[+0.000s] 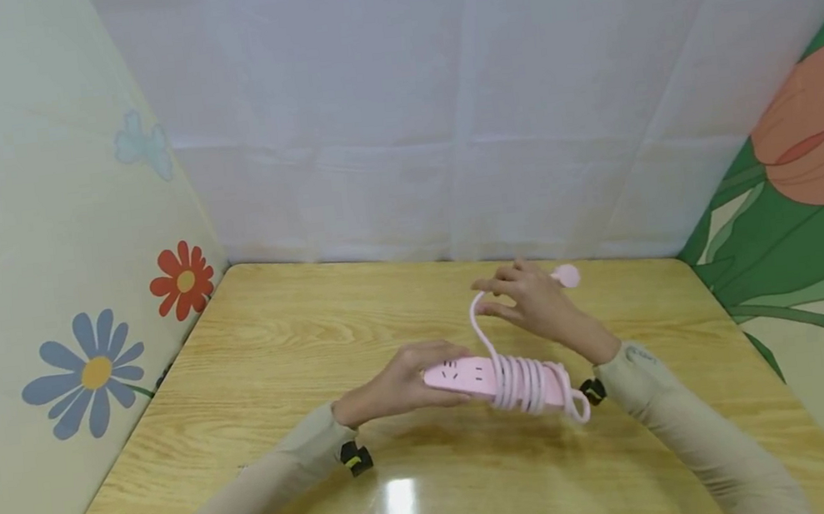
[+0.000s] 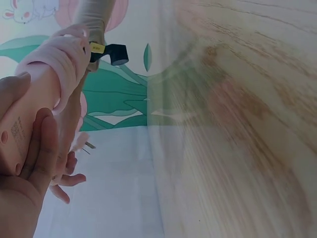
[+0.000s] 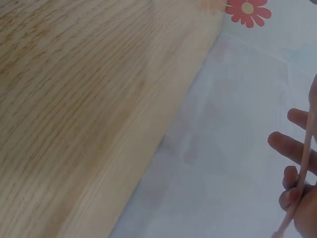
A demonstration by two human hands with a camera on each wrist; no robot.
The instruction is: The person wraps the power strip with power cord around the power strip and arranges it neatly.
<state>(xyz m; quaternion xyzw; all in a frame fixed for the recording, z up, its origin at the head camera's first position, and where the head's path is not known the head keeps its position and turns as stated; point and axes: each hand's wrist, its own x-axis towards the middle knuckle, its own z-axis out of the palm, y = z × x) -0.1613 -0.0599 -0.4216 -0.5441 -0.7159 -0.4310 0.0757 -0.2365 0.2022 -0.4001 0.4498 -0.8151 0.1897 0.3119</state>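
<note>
Over the table, my left hand (image 1: 404,382) grips one end of a pink power strip (image 1: 462,376), its thumb and fingers on opposite sides in the left wrist view. Several turns of pink cord (image 1: 524,386) wrap the strip's other half, and a small loop sticks out at the far right end. From the coils the cord rises to my right hand (image 1: 535,301), which holds it with some fingers curled and others extended. The round plug (image 1: 568,276) hangs out just beyond that hand. In the right wrist view, the cord (image 3: 305,161) crosses the palm.
The wooden table (image 1: 298,319) spreads beneath both hands. A white cloth (image 1: 338,131) hangs along its back edge. Panels printed with flowers stand at the left and right sides. Black wrist cameras (image 1: 356,458) sit on both wrists.
</note>
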